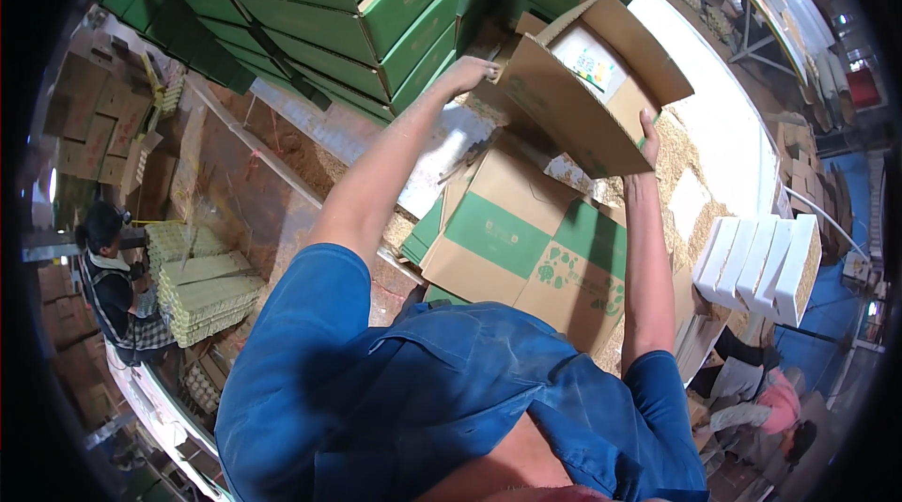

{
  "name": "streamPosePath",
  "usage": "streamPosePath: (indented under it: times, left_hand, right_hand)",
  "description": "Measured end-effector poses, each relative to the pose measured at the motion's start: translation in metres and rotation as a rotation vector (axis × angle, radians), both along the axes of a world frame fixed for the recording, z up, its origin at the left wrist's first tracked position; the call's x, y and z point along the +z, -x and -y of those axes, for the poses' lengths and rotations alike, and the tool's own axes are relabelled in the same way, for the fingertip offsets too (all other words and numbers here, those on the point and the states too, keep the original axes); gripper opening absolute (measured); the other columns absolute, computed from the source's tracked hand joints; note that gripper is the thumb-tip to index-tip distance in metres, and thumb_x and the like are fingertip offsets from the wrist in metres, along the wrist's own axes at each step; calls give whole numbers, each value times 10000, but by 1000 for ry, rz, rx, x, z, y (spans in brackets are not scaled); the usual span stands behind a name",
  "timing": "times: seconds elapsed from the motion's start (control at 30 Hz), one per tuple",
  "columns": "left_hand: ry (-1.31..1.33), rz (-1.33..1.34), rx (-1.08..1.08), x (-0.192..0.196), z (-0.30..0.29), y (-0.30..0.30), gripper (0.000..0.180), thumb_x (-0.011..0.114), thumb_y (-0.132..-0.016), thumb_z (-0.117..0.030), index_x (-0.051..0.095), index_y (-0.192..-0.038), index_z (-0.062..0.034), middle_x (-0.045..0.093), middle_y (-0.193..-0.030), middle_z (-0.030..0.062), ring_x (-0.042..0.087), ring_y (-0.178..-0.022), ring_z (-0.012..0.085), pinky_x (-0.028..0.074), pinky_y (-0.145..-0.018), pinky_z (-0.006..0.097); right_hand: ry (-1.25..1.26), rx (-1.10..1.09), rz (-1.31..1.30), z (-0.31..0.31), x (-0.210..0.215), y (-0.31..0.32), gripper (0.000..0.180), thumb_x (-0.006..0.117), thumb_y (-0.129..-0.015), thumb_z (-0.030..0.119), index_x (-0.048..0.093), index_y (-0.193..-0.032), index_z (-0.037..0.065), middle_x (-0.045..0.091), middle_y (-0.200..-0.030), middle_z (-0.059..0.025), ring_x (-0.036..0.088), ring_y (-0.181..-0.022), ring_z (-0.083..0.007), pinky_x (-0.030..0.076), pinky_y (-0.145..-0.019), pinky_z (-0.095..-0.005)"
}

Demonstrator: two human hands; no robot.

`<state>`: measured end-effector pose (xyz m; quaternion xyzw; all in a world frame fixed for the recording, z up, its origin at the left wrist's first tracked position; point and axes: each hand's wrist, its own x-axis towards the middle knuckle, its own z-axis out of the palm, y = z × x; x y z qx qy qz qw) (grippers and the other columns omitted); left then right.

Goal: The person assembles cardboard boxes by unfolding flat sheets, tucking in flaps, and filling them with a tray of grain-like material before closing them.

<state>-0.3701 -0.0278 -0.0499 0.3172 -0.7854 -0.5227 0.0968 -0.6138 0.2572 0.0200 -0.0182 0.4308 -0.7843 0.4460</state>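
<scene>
While a tall stack of green boxes [315,21] rises close by the left hand [467,76], on its outer and far side, a pale surface [738,112] strewn with sawdust-like bits opens beyond the right hand [646,142]. Nearer the body, below both hands, lie brown-and-green cartons [498,230]. The open brown box [564,100] is between the hands, raised and tilted, its long axis slanting from beside the left hand down toward the right, which is at its near corner. White foam blocks [759,267] stand outside the right forearm; the freer room seems to be beyond the right hand. A printed white sheet [590,61] shows inside the box. The right thumb presses an edge, its fingers hidden; the left fingers are partly curled at the far-left end, their grip impossible to tell.
</scene>
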Motion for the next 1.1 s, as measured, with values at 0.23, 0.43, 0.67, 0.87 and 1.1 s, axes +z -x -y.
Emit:
streamPosePath:
  times: [0.23,0.43,0.67,0.87,1.1]
  left_hand:
    - [-39,-12,-142,-21,11,-1,486,419,-907,-17,521,-1381,-42,626,-1301,138,588,-1152,223,414,-1029,318]
    - [-176,-185,140,-26,-6,-18,445,436,-970,-110,514,-1405,-62,584,-1342,106,542,-1186,209,386,-1032,296]
    - [-320,-108,303,-38,-6,-15,433,474,-969,-336,595,-1274,-53,592,-1303,157,531,-1163,272,387,-1010,368]
    - [-249,-30,471,-42,-31,1,420,549,-938,-280,635,-1175,56,637,-1196,127,568,-1034,225,432,-949,366]
    - [-417,-162,325,-37,-18,-16,467,513,-945,-349,636,-1202,22,634,-1178,95,546,-1102,201,381,-1002,323]
  right_hand:
    - [73,183,190,73,-22,46,479,604,-951,328,497,-1300,18,604,-1194,-201,628,-1063,-346,551,-920,-460]
    - [-72,68,-182,83,-5,19,427,601,-959,310,561,-1234,-15,639,-1164,-155,642,-1051,-269,529,-914,-372]
    - [-216,220,-176,98,-28,16,514,678,-892,351,519,-1286,61,620,-1172,-103,600,-1079,-249,480,-960,-402]
    - [-109,227,-324,92,-40,40,551,706,-864,276,483,-1330,87,590,-1167,-74,555,-1091,-192,482,-870,-329]
    - [-278,288,-208,69,-8,46,568,654,-896,369,534,-1283,-28,639,-1158,-181,638,-1058,-296,526,-908,-419]
